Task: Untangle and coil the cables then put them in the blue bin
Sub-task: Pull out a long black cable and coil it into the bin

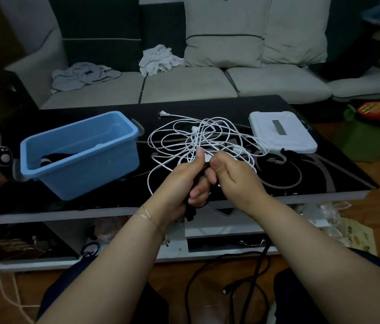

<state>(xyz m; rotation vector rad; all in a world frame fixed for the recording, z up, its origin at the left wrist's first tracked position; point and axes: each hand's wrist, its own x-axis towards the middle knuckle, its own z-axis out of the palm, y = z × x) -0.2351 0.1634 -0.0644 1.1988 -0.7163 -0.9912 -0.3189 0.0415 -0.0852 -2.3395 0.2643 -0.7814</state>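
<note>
Hands meet above the near edge of a black glass tabletop, each grip pinching one black cable. The left hand curls around gathered black loops, while the right hand pinches the same cable just beside it; the cable's slack trails down to the wooden floor. Behind the hands, a tangle of white cable sprawls across the tabletop, its plug pointing toward the sofa. Left of the tangle stands the blue bin, something dark lying inside. Right of the tangle rests a white lid. Crumpled cloths lie on the sofa. No writing is legible; a red label beyond the lid is too blurred to read.
</note>
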